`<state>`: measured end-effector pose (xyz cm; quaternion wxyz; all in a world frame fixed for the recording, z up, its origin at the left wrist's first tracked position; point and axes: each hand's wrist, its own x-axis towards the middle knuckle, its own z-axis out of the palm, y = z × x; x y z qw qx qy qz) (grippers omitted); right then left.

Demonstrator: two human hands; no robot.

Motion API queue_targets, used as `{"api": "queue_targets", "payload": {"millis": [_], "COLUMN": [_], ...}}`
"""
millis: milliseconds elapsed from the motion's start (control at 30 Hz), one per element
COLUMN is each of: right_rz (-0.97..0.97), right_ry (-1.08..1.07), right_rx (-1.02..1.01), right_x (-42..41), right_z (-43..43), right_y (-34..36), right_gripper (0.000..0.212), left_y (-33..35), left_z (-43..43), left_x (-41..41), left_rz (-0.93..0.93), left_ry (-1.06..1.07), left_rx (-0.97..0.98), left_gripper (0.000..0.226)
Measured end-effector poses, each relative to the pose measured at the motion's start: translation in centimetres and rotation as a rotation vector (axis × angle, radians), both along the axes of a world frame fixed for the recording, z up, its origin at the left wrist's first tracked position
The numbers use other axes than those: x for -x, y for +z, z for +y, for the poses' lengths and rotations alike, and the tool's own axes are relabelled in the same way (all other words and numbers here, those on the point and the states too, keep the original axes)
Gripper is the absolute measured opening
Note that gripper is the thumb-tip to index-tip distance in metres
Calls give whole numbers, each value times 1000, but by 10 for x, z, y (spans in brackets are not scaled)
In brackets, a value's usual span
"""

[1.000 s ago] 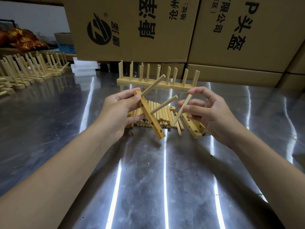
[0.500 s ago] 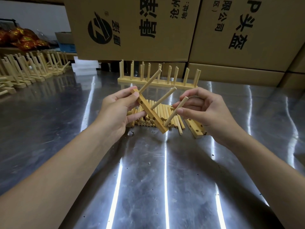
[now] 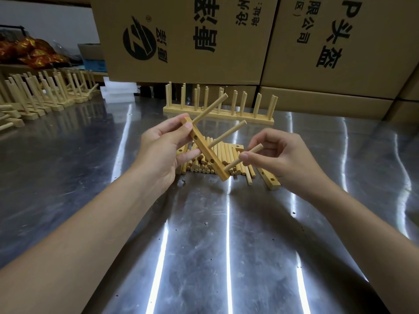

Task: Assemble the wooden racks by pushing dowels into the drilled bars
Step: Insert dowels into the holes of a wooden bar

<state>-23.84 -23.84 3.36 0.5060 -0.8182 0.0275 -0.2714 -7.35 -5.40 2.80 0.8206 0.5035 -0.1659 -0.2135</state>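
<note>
Setting: small assembly workshop or stockroom.
Stacked printed cardboard cartons (image 3: 186, 37) behind steel worktable (image 3: 204, 245); finished wooden racks (image 3: 40, 96) lined up left, loose dowels (image 3: 217, 159) piled centre.

Near us the steel table (image 3: 204, 257) lies open between our forearms, and a hand can pass freely there. Ahead, the held bar (image 3: 203, 148) slants between our left hand (image 3: 163, 150) and our right hand (image 3: 278, 157), which pinches its lowest dowel (image 3: 232, 168). Below lies the pile of loose dowels (image 3: 223, 150), with a spare bar (image 3: 271, 180) just to its right. Farther off a finished rack (image 3: 217, 113) stands crosswise, and cardboard boxes (image 3: 181, 37) wall the far edge. A row of racks (image 3: 45, 96) crowds the far left.
</note>
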Motion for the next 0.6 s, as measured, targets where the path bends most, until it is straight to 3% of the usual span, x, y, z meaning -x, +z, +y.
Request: {"api": "queue_targets", "payload": {"millis": [167,333,433,600], "right_rz": [66,30,86,91], "right_ry": [-116,-129,-94,-91], "right_rx": [128,-22,-8,97], "right_x": [-2,-3,-3,-6], "right_z": [-1,1,4,4], "right_y": [-8,-7,-8,-15], "right_gripper": [43,46,53,26], "left_y": [-3,-5,-4,-6], "left_z": [-2,-5,-5,-8], "left_x": [2,2,-1,3], "left_rz": [-22,46,114,160], "left_ry": [2,-26,-58,-88], "left_rx": [1,53,129,225], "left_gripper": [23,25,27,29]}}
